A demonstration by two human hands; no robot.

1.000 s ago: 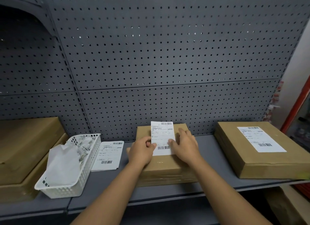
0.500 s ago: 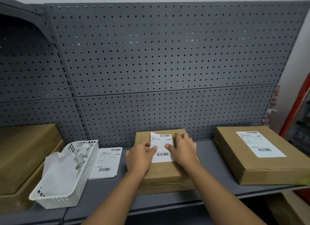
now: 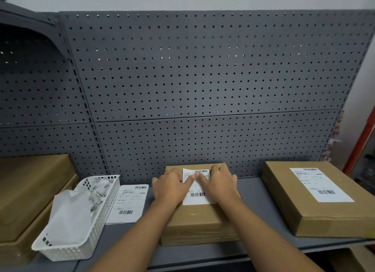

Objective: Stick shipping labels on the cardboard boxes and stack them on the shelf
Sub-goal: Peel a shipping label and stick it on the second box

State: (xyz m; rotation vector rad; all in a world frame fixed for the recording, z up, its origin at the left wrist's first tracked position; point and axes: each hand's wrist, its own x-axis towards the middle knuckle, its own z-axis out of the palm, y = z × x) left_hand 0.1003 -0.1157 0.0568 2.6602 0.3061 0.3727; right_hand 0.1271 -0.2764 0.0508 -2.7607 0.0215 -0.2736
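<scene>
The step in hand is the sticking. The label (image 3: 199, 197) lies on top of the middle box (image 3: 194, 223), toward its far end, and both hands press it down. The left hand (image 3: 172, 189) covers the label's left edge and the right hand (image 3: 220, 185) its right edge. The fingers of both lie straight and flat, tips nearly meeting over the far part of the label, and grasp nothing. The near strip with its barcode shows bare between the wrists (it looks flat, but I cannot tell whether it is fully stuck). The box sits mid-shelf (image 3: 253, 190), its far end near the pegboard (image 3: 203, 89).

Next, I judge, the hands should sweep outward and toward the near edge to seat the corners. They should then shift to the box's sides to lift it. The likely place for it is on the right box (image 3: 304, 213), which already carries a label. That calls for a two-handed grip and a clean lift.

A spare label (image 3: 127, 202) lies on the shelf just left of the middle box, beside the basket (image 3: 81, 221) of crumpled paper. The left boxes (image 3: 30, 190), stacked at the far left, show no label from here.
</scene>
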